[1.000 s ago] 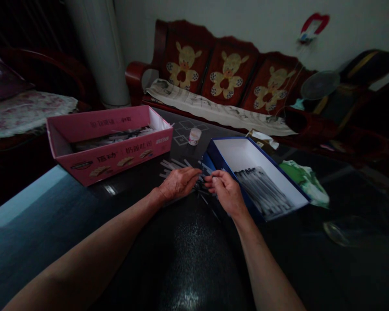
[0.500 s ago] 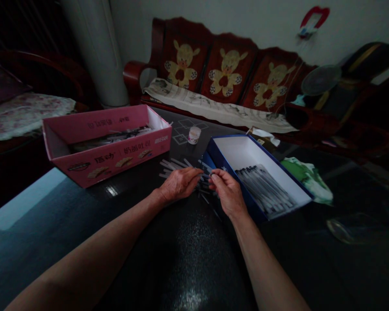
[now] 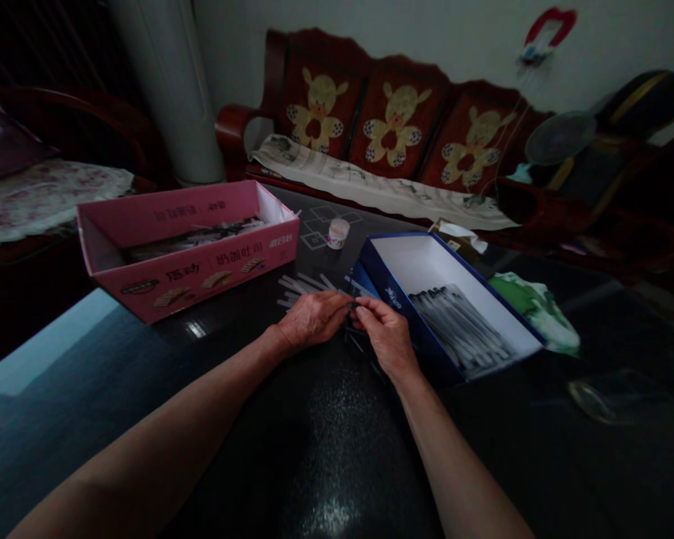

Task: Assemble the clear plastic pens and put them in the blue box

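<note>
My left hand and my right hand meet fingertip to fingertip over a loose pile of thin pale sticks on the dark table. Both hands are pinched closed on a small slim part between them; it is too dark to name it. Just right of my right hand stands a blue box with a white inside that holds a neat row of dark pen-like pieces. A pink carton with more slim pieces in it stands to the left, beyond my left hand.
A small white pot stands behind the pile. A green-and-white cloth lies right of the blue box, and a glass dish farther right. A red wooden sofa with a paper strip runs along the back.
My right hand has moved left, closing the gap until its fingertips meet those of my left hand. The view has shifted a little.
</note>
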`<action>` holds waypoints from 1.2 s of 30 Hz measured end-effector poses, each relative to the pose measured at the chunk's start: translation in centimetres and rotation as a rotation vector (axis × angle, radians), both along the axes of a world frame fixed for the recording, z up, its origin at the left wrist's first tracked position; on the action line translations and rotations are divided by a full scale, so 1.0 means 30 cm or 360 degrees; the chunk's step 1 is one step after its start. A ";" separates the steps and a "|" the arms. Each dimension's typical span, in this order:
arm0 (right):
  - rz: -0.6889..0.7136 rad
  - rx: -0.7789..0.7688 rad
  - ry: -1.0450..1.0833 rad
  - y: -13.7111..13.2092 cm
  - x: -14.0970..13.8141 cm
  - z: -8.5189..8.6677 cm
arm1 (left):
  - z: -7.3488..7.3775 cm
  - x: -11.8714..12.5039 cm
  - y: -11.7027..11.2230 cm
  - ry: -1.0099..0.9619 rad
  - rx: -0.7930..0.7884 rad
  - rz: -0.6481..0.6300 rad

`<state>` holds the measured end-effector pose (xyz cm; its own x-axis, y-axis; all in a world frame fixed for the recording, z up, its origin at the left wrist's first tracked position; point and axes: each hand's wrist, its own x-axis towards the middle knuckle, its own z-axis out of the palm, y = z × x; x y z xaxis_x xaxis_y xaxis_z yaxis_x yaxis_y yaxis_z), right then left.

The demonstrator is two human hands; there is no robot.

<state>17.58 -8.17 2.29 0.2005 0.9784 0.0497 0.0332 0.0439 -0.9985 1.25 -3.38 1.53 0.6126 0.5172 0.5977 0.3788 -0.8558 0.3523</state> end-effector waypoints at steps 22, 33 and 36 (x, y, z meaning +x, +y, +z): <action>-0.0045 0.0075 -0.0577 -0.004 0.015 0.015 | 0.008 0.004 0.014 0.0051 0.0207 0.0033; 0.0032 0.0351 -0.1020 -0.016 0.038 0.036 | 0.009 0.003 0.011 0.0075 0.0164 0.0033; 0.0008 0.0365 -0.1112 -0.016 0.035 0.034 | 0.011 0.008 0.007 0.0062 0.0148 0.0002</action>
